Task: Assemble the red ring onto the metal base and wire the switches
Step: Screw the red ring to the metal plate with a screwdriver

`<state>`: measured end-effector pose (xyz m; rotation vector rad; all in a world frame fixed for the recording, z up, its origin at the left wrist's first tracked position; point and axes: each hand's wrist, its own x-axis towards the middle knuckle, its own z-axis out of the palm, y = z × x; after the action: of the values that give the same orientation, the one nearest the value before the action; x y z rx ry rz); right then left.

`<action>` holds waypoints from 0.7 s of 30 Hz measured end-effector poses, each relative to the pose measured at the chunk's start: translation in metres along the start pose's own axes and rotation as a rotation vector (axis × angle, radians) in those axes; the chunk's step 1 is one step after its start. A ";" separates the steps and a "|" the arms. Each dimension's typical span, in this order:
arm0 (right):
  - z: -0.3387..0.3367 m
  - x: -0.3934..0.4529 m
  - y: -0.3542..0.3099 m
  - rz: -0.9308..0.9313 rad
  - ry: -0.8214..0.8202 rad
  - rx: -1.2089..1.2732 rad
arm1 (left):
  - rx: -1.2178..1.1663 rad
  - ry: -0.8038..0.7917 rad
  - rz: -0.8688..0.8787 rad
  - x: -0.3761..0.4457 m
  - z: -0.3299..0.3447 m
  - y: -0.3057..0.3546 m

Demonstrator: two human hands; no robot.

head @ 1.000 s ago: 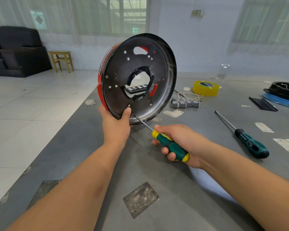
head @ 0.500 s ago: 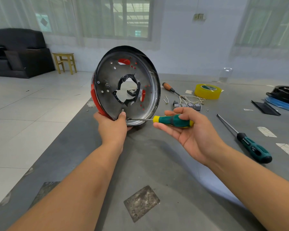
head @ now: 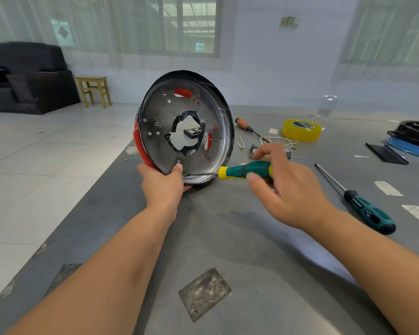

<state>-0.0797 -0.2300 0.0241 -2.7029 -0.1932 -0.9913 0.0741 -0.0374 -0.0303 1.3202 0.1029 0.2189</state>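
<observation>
The metal base (head: 179,131) stands on edge on the grey table (head: 228,238), held upright at about 12 o'clock from the person, its pierced face toward the camera. The red ring (head: 140,148) sits behind it, showing along the 9 o'clock rim and through several holes.

The left hand (head: 163,183) grips the base at its 6 o'clock rim, thumb pressed on the face just beside a screw (head: 186,174). The right hand (head: 286,187) holds the green and yellow screwdriver (head: 246,170) by the handle, fingers loosely curled round it; the shaft lies nearly level, its tip on the screw. The hands are apart, joined only through tool and workpiece.

Judgement: a screw fastening ring to base is being driven near the bottom rim.

Risks:
- The tip meets the screw at a shallow angle; it could slip out and hit the left thumb, which is touching distance away.
- The base balances on its rim, so side thrust could roll or tip it.
- The loose right-hand hold gives little push, so the screw head may strip.

The switches (head: 271,151) and their wires lie at 2 o'clock, beside yellow tape (head: 301,130); wiring looks not yet begun. A spare screwdriver (head: 363,206) lies at 3 o'clock.
</observation>
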 end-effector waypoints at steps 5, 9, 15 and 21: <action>-0.002 -0.005 0.007 -0.043 -0.063 0.040 | -0.024 -0.025 -0.015 0.001 -0.003 0.000; 0.003 -0.002 0.004 0.158 0.036 -0.112 | 0.010 -0.034 0.007 -0.001 -0.002 0.000; 0.002 -0.002 0.016 0.139 -0.085 -0.029 | 0.005 -0.017 0.005 0.001 -0.004 -0.001; -0.002 -0.003 0.015 0.108 -0.098 -0.077 | 0.036 -0.028 0.030 0.001 -0.004 -0.003</action>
<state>-0.0804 -0.2454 0.0210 -2.8010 -0.0272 -0.8535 0.0743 -0.0344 -0.0345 1.3610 0.0632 0.2250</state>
